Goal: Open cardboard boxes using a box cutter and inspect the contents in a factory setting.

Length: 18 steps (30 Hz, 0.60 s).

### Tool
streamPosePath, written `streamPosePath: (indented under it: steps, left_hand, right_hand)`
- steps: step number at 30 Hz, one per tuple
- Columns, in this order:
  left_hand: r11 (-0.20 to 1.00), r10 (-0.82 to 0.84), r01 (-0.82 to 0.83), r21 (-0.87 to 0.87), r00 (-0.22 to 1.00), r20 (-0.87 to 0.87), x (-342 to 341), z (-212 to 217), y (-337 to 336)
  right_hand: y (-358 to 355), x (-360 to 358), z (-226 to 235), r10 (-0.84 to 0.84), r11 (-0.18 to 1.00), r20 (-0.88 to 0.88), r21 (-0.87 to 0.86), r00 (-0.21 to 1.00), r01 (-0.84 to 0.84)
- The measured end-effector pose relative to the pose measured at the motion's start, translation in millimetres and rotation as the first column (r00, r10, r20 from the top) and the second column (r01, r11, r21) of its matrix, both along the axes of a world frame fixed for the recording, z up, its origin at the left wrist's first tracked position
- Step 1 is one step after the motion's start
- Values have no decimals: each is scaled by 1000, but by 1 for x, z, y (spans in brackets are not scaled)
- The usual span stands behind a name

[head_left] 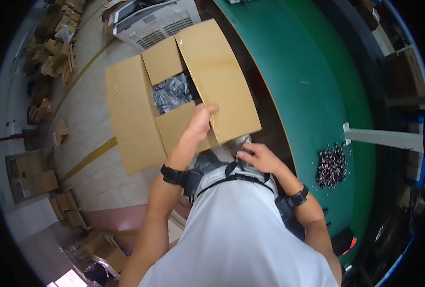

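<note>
The left hand [201, 123] grips an open brown cardboard box [135, 107] near the left edge of a green desk [301, 91].

Inside the open brown rectangular cardboard box [222, 71] lies a dark crumpled plastic bundle [174, 93]. From the box, a pale slotted plastic crate [167, 25] sits just beyond at 11 o'clock; a long green flat-topped desk [298, 86] runs along 3 o'clock, with a heap of small dark and pink pieces [331, 166] on it at 4. Brown cardboard cartons [55, 60] lie at 10 o'clock on the pale floor [86, 105], well apart.
</note>
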<state>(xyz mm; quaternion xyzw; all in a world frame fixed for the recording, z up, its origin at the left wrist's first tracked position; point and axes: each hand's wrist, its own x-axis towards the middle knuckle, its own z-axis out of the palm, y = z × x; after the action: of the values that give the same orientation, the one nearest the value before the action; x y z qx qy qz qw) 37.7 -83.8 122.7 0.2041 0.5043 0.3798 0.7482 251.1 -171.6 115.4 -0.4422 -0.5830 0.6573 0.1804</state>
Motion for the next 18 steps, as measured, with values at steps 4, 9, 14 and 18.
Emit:
streamPosePath:
  steps: [4,9,14,18]
  left_hand:
    - [996,77,-74,47,994,-82,-9,-32,-22]
    - [991,85,-87,102,996,19,-20,-57,-33]
    - [996,83,-84,42,996,37,-9,-58,-35]
    - [974,147,-176,141,969,198,-11,-47,-17]
  right_hand:
    - [10,15,19,111,994,10,8,994,-111]
    - [38,21,30,-95,968,-56,-239,994,79]
    - [104,-19,43,-60,987,10,-150,998,61]
    - [168,-64,55,-21,994,-80,-107,997,12]
